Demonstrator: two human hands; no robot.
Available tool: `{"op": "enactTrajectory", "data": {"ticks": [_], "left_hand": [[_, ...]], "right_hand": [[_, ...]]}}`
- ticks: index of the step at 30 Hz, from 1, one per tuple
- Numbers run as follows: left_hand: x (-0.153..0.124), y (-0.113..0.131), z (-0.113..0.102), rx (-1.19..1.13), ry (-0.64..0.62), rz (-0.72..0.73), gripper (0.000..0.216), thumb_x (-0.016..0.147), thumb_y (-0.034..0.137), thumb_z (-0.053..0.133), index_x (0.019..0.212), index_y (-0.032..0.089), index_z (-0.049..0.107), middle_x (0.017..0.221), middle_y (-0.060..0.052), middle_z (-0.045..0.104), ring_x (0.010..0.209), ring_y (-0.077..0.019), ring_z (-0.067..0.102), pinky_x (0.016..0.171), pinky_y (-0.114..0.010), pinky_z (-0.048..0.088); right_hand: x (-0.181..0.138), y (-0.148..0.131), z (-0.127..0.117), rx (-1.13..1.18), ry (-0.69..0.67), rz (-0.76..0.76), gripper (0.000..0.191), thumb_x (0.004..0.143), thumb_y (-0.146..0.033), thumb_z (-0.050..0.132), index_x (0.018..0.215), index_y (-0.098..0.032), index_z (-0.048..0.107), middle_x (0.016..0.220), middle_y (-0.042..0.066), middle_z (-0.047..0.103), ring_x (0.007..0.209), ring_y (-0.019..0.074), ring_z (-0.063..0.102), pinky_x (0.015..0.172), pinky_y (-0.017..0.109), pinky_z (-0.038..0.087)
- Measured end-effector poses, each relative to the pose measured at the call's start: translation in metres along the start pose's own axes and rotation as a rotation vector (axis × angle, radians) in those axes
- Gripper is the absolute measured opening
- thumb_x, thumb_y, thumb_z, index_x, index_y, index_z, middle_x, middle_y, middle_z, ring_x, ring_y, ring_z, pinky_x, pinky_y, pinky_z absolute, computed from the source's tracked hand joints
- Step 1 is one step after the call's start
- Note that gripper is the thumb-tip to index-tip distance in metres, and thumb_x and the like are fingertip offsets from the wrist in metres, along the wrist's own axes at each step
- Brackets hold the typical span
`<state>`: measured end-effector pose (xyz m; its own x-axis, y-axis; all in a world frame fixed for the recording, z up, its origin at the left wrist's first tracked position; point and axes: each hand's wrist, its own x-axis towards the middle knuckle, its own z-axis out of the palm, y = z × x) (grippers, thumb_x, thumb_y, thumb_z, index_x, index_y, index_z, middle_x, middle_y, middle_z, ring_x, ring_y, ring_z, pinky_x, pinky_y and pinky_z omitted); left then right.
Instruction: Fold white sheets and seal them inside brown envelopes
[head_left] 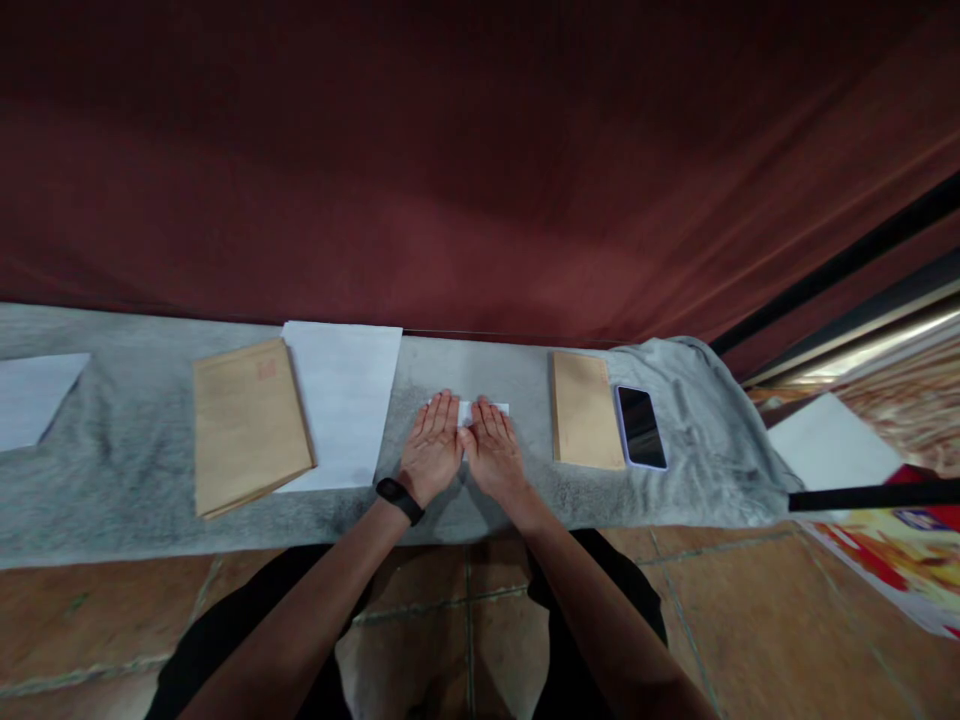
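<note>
In the head view, the left hand [432, 445] and the right hand [495, 448] lay flat, fingers extended, on a small white paper [465, 412], mostly covering it, on the cloth-covered desk [127, 490]. To the left, a larger brown envelope [251, 430] overlapped white sheets [349, 400]; to the right, a smaller brown envelope [585, 410] lay beside a phone [641, 427].

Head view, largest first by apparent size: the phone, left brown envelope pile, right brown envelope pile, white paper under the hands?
1. Left brown envelope pile
2. Right brown envelope pile
3. Phone
Unsure: white paper, mostly covered.
</note>
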<state>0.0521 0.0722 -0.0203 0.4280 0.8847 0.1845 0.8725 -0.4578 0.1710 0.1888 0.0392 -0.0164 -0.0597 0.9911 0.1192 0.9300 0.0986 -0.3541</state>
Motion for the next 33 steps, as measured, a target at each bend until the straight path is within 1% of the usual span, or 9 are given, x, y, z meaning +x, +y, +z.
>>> {"op": "enactTrajectory", "data": {"ticks": [3, 6, 9, 11, 16, 21, 28, 31, 33], "left_hand": [[-0.003, -0.003, -0.001, -0.001, 0.025, -0.037, 0.062, 0.101, 0.031, 0.030, 0.155, 0.001, 0.035, 0.163, -0.021, 0.034, 0.154, -0.0296, 0.029, 0.125, -0.048, 0.027], [-0.005, -0.007, -0.001, 0.000, 0.056, -0.064, 0.065, 0.102, 0.038, 0.030, 0.154, 0.000, 0.035, 0.161, -0.023, 0.036, 0.153, -0.0312, 0.030, 0.124, -0.050, 0.028], [-0.008, -0.010, -0.002, -0.006, 0.077, -0.070, 0.070, 0.103, 0.045, 0.030, 0.154, -0.002, 0.035, 0.160, -0.025, 0.037, 0.152, -0.0330, 0.031, 0.124, -0.050, 0.028], [-0.009, -0.013, -0.002, -0.018, 0.085, -0.068, 0.071, 0.103, 0.046, 0.030, 0.153, -0.003, 0.035, 0.160, -0.026, 0.037, 0.152, -0.0336, 0.032, 0.124, -0.051, 0.028], [-0.012, -0.016, -0.001, -0.033, 0.099, -0.090, 0.069, 0.103, 0.045, 0.027, 0.154, -0.001, 0.035, 0.161, -0.025, 0.035, 0.152, -0.0338, 0.031, 0.123, -0.053, 0.029], [-0.015, -0.016, -0.002, -0.030, 0.101, -0.108, 0.069, 0.103, 0.042, 0.027, 0.154, -0.003, 0.034, 0.161, -0.026, 0.034, 0.152, -0.0348, 0.030, 0.123, -0.053, 0.029], [-0.019, -0.017, -0.002, -0.067, 0.174, -0.127, 0.066, 0.103, 0.039, 0.029, 0.158, 0.002, 0.028, 0.162, -0.023, 0.035, 0.153, -0.0337, 0.028, 0.122, -0.056, 0.029], [-0.022, -0.008, -0.006, -0.073, 0.178, -0.080, 0.064, 0.103, 0.037, 0.029, 0.160, 0.008, 0.025, 0.164, -0.019, 0.033, 0.155, -0.0307, 0.025, 0.124, -0.055, 0.026], [-0.025, 0.001, -0.008, -0.069, 0.138, -0.012, 0.062, 0.104, 0.035, 0.029, 0.160, 0.010, 0.026, 0.164, -0.016, 0.033, 0.155, -0.0280, 0.023, 0.126, -0.052, 0.025]], "right_hand": [[-0.002, 0.005, 0.002, -0.035, 0.029, 0.007, 0.060, 0.109, -0.040, 0.031, 0.157, -0.005, 0.035, 0.164, 0.017, 0.031, 0.155, 0.0264, 0.025, 0.126, 0.046, 0.021], [-0.003, 0.010, 0.003, -0.074, 0.066, 0.007, 0.063, 0.108, -0.042, 0.036, 0.157, -0.004, 0.034, 0.163, 0.019, 0.032, 0.154, 0.0286, 0.027, 0.126, 0.047, 0.023], [-0.005, 0.015, 0.002, -0.109, 0.088, 0.003, 0.064, 0.107, -0.043, 0.038, 0.157, -0.003, 0.033, 0.163, 0.020, 0.033, 0.153, 0.0298, 0.030, 0.125, 0.048, 0.025], [-0.006, 0.018, 0.002, -0.127, 0.099, 0.010, 0.064, 0.107, -0.043, 0.037, 0.157, -0.002, 0.033, 0.163, 0.021, 0.033, 0.153, 0.0305, 0.030, 0.124, 0.049, 0.025], [-0.009, 0.024, 0.000, -0.156, 0.124, 0.027, 0.065, 0.108, -0.044, 0.033, 0.157, 0.000, 0.032, 0.163, 0.022, 0.031, 0.152, 0.0314, 0.031, 0.123, 0.051, 0.026], [-0.011, 0.028, -0.002, -0.192, 0.124, 0.053, 0.065, 0.108, -0.042, 0.037, 0.157, 0.001, 0.032, 0.163, 0.024, 0.030, 0.153, 0.0324, 0.030, 0.124, 0.048, 0.027], [-0.017, 0.031, -0.006, -0.193, 0.168, 0.106, 0.060, 0.109, -0.036, 0.033, 0.156, 0.001, 0.033, 0.163, 0.023, 0.029, 0.152, 0.0324, 0.031, 0.124, 0.051, 0.027], [-0.018, 0.028, -0.010, -0.166, 0.162, 0.082, 0.060, 0.109, -0.035, 0.032, 0.156, 0.001, 0.032, 0.163, 0.023, 0.029, 0.153, 0.0324, 0.029, 0.124, 0.053, 0.028], [-0.019, 0.022, -0.011, -0.123, 0.134, 0.016, 0.060, 0.109, -0.035, 0.030, 0.158, -0.001, 0.029, 0.164, 0.021, 0.028, 0.154, 0.0300, 0.027, 0.124, 0.052, 0.029]]}}
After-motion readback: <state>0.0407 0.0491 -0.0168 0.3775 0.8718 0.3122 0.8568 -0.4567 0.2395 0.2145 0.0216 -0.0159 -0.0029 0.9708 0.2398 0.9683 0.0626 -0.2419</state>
